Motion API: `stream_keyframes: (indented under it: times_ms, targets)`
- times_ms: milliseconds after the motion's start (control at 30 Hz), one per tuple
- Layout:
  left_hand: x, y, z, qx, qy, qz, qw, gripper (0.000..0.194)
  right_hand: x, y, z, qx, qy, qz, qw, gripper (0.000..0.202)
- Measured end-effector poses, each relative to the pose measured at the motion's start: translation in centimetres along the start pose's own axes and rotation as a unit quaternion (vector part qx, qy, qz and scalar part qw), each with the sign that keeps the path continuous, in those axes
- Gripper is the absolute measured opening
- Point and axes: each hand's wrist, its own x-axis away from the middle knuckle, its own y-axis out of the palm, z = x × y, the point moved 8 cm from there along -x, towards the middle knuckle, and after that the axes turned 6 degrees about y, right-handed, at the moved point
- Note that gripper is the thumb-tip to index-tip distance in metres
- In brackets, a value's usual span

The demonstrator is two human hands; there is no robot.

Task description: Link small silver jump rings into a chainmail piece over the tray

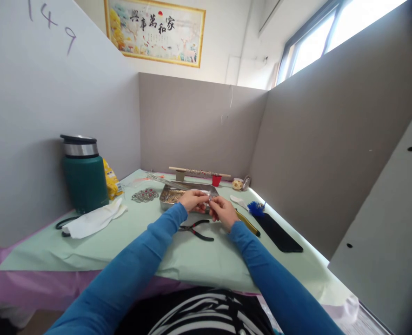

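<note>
Fingertips nearly touching, my left hand (194,201) and my right hand (223,211) meet over the near right part of a metal tray (164,206). Both are closed in a pinch around something tiny and shiny, too small to name. Small beads (173,197) in brownish tones lie in the tray. A bundle of thin wires (164,180) slants across the tray's far left edge toward my left hand. Below the hands lie black-handled pliers (195,229). Partly hidden behind my right wrist is a yellow-handled tool (248,223).
Left of the tray lies a pile of beaded pieces (145,195). A green flask (85,181) and white cloth (94,221) stand far left. Behind, a beaded stick (199,172) rests across a red cup (216,180) and another cup. A blue tassel (256,208) and black phone-like slab (279,233) lie right.
</note>
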Motion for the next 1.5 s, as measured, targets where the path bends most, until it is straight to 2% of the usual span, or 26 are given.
stream_keyframes:
  times_ms: [133, 233, 300, 400, 500, 567, 667, 767, 967, 1167, 1300, 1400, 1500]
  targets:
    - [-0.3, -0.8, 0.5, 0.019, 0.021, 0.04, 0.999, 0.02, 0.2, 0.8, 0.1, -0.018, 0.012, -0.045, 0.999, 0.024]
    - [-0.5, -2.1, 1.0, 0.043, 0.046, 0.086, 0.994, 0.022, 0.2, 0.5, 0.2, -0.032, 0.012, -0.05, 0.998, 0.024]
    - [-0.6, -2.6, 1.2, 0.04, 0.05, 0.094, 0.993, 0.022, -0.1, -0.3, 0.0, -0.059, -0.004, -0.021, 0.998, 0.025]
    - [-0.6, -2.3, 0.9, 0.006, 0.029, 0.069, 0.997, 0.023, -0.3, -2.5, -0.2, -0.133, -0.023, 0.075, 0.988, 0.028]
    - [-0.6, -1.8, 0.5, -0.05, 0.008, 0.051, 0.997, 0.022, -0.3, -4.2, -0.2, -0.205, -0.027, 0.148, 0.967, 0.031]
    - [-0.5, -1.7, 0.5, -0.126, 0.011, 0.045, 0.991, 0.02, -0.3, -4.6, -0.5, -0.226, -0.039, 0.157, 0.961, 0.031]
    - [-0.4, -1.5, 0.7, -0.266, 0.028, 0.028, 0.963, 0.02, -0.1, -4.6, -0.8, -0.217, -0.05, 0.155, 0.962, 0.029]
    - [-0.4, -1.3, 0.6, -0.319, 0.04, 0.012, 0.947, 0.017, -0.1, -4.2, -0.7, -0.188, -0.041, 0.151, 0.97, 0.03]
    - [-0.8, -1.8, 1.0, -0.251, 0.076, 0.05, 0.964, 0.008, 0.1, -3.3, -0.8, -0.155, -0.047, 0.125, 0.979, 0.028]
    - [-0.3, -1.5, 1.5, -0.115, 0.056, 0.065, 0.99, 0.014, -0.3, -1.8, 0.0, -0.142, -0.028, 0.056, 0.988, 0.029]
    - [-0.1, -0.5, 1.6, -0.043, 0.071, 0.029, 0.996, 0.015, -0.4, -1.2, 0.6, -0.144, -0.015, 0.032, 0.989, 0.03]
    - [-0.2, 0.4, 1.4, -0.035, 0.091, -0.007, 0.995, 0.022, -0.3, -0.8, 0.7, -0.153, -0.003, 0.017, 0.988, 0.03]
    - [-0.2, 0.4, 1.3, -0.05, 0.097, 0.001, 0.994, 0.026, -0.2, -0.3, 0.8, -0.159, 0.008, 0.0, 0.987, 0.03]
